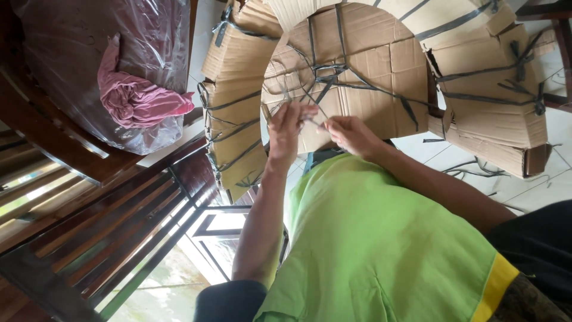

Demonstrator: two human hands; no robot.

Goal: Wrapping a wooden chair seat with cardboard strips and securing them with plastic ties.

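Head view: both hands meet at the near edge of a curved cardboard-wrapped piece (357, 77) in the middle of the scene. The left hand (286, 128) has its fingers pinched shut on a thin dark strap (314, 122); the right hand (351, 134) nips the same strap just beside it. Straps already cross this piece and knot near its centre, and the cardboard bundles to the left (235, 101) and right (494, 89) are strapped too. By the look of it, the binding is mostly on and this end is yet to be secured. Far left, a pink cloth (134, 95) lies on a plastic-wrapped item (71, 53). Loose strap ends lie on the tiled floor (476, 167).
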